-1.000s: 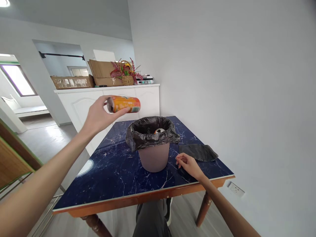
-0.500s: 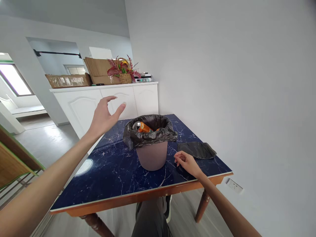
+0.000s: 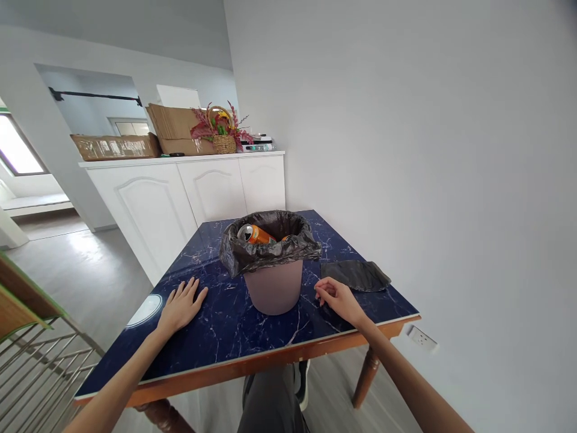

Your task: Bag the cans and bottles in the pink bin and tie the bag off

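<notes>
My left hand (image 3: 181, 307) lies flat on the blue marbled table (image 3: 216, 331), fingers spread, holding nothing. Between my hands stands a mauve trash bin (image 3: 274, 290), upright and apart from both. A black garbage bag (image 3: 261, 260) lines it and folds over its rim. Inside rests an orange drink can (image 3: 261, 235), tilted, its silver top facing left; a bit of another orange thing shows beside it. My right hand (image 3: 339, 299) rests on the table to the right of the bin, fingers curled together with nothing visible in them. Just behind it lies a folded black plastic bag (image 3: 356, 275).
Along the table's right side runs a grey wall (image 3: 406, 150). Behind the table, a white cabinet (image 3: 216, 186) carries cardboard boxes (image 3: 119, 146) and a flower basket (image 3: 224, 143). A metal-framed chair (image 3: 40, 349) stands at the lower left.
My left hand has come down from the air at the bin's upper left and now lies flat on the table. The right hand, bin and can stay as they were.
</notes>
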`<state>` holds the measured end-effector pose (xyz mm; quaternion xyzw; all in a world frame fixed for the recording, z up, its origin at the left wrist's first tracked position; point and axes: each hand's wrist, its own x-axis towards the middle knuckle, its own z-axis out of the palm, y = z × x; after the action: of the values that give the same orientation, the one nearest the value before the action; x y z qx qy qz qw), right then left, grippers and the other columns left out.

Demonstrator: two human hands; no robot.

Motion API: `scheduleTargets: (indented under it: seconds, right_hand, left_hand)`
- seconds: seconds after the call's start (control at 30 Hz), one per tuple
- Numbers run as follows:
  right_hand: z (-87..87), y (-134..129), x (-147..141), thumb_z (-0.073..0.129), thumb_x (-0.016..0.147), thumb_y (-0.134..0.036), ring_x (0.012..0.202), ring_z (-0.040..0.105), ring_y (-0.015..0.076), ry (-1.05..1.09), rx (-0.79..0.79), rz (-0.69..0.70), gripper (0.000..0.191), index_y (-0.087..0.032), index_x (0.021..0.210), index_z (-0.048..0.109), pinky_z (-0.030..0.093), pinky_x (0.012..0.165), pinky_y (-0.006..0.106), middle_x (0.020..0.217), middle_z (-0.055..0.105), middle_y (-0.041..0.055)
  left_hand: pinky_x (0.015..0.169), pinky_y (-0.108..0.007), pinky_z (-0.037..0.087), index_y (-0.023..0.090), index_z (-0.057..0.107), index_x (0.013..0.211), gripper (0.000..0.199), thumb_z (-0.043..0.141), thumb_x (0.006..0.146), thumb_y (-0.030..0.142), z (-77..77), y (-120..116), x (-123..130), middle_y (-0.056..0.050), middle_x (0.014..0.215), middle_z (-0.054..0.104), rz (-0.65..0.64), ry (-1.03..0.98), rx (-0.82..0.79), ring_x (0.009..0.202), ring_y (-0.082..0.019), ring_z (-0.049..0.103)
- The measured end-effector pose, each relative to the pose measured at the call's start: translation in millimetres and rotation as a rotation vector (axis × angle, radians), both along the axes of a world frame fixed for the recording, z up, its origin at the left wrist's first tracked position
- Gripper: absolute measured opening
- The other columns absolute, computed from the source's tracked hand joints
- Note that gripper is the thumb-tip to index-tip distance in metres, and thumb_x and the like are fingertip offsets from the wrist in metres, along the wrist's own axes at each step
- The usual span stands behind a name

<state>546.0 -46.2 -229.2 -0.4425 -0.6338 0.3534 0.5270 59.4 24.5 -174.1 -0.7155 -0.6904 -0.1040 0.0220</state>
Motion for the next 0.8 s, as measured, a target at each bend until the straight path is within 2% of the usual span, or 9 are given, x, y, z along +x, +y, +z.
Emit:
scheduleTargets:
  seconds: [0.1,0.4,0.8]
  right_hand:
    - [1.3,-1,0,0.066,0.095,-0.069,0.066,0.071,0.0187,-0.002,-0.003,-0.008,0.045,-0.024,0.101,0.065,0.058,0.071,0.033,0.081,0.075,0.0027]
    - [1.5,-2,0,0.066,0.094,-0.071,0.066,0.071,0.0192,0.007,-0.007,-0.009,0.048,-0.024,0.1,0.066,0.058,0.071,0.034,0.082,0.075,0.0035]
    - [2.0,-3,-3,0.066,0.093,-0.071,0.065,0.071,0.0188,-0.004,-0.015,-0.027,0.048,-0.024,0.098,0.065,0.058,0.071,0.034,0.081,0.075,0.0027]
  left_hand:
    - [0.13,-0.059,0.024,0.009,0.046,0.164,0.077,0.031,0.101,0.051,-11.6,7,-8,-0.016,0.173,0.039,0.001,0.044,0.013,0.163,-0.041,0.029]
    - [0.13,-0.056,0.026,0.006,0.045,0.164,0.073,0.029,0.105,0.046,-22.7,10,-14,-0.017,0.172,0.041,-0.014,0.12,0.062,0.162,-0.041,0.031]
    - [0.13,-0.057,0.027,0.008,0.05,0.161,0.07,0.031,0.105,0.044,-23.2,8,-13,-0.017,0.17,0.044,-0.011,0.117,0.093,0.162,-0.04,0.034]
